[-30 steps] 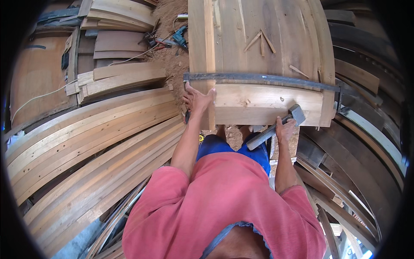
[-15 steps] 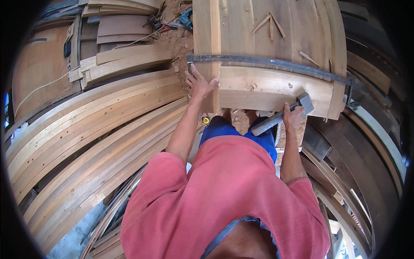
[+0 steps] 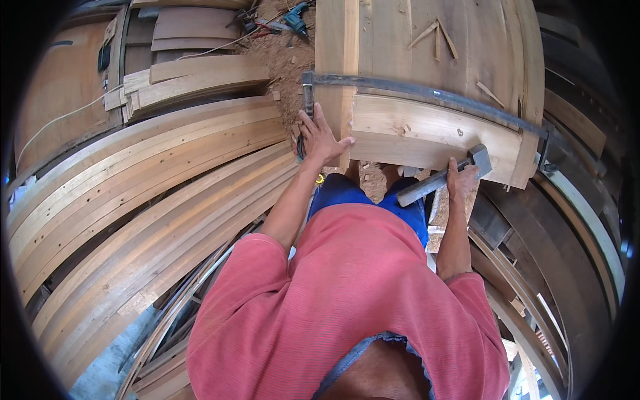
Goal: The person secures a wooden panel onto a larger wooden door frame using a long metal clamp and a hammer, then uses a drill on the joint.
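My left hand lies with fingers spread on the left edge of a wooden panel, its thumb reaching toward the joint beside the end board. Just past its fingertips is the left jaw of a long dark metal bar clamp, which spans the panel from side to side. In my right hand is a hammer, gripped close to its blocky metal head. The hammer lies slantwise by the near edge of the pale end board, handle pointing down toward my blue shorts. My right palm is hidden.
Long planks are stacked at the left, with shorter boards beyond. A teal power tool lies among sawdust past the panel's left side. Thin wood strips rest on the panel. Dark boards crowd the right. A yellow tape measure is near my shorts.
The panel and clamp now appear further right in the view. My left hand has slid slightly nearer along the panel's edge, away from the clamp jaw. My right hand keeps hold of the hammer.
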The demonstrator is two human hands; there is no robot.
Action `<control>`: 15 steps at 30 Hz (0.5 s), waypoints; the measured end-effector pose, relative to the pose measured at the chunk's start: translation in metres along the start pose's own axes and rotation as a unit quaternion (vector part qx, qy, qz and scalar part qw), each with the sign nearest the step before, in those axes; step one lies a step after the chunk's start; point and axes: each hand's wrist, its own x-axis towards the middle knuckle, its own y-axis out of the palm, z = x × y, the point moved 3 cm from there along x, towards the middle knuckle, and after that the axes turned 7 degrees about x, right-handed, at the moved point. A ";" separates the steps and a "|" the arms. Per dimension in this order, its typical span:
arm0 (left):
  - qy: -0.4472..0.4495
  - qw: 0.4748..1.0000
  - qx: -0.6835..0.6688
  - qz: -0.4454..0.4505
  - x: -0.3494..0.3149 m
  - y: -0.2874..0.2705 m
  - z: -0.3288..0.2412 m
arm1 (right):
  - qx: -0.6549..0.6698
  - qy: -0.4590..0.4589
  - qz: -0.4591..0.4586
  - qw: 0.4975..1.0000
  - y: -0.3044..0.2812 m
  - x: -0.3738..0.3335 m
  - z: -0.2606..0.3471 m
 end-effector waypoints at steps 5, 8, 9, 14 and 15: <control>-0.078 0.995 -0.035 -0.054 -0.015 0.002 0.015 | 0.046 0.063 -0.020 0.997 0.000 -0.009 -0.001; 0.009 0.987 0.026 -0.156 -0.029 0.002 0.018 | 0.215 0.094 -0.020 0.972 0.012 -0.015 -0.013; 0.075 0.975 0.058 -0.200 -0.031 -0.001 0.011 | 0.318 0.107 0.011 0.942 0.016 -0.009 -0.035; 0.381 0.912 0.097 -0.121 0.000 0.008 -0.039 | 0.571 0.285 0.130 0.759 0.014 -0.021 -0.054; 0.418 0.898 0.097 -0.097 0.011 0.013 -0.048 | 0.572 0.290 0.146 0.753 0.009 -0.030 -0.053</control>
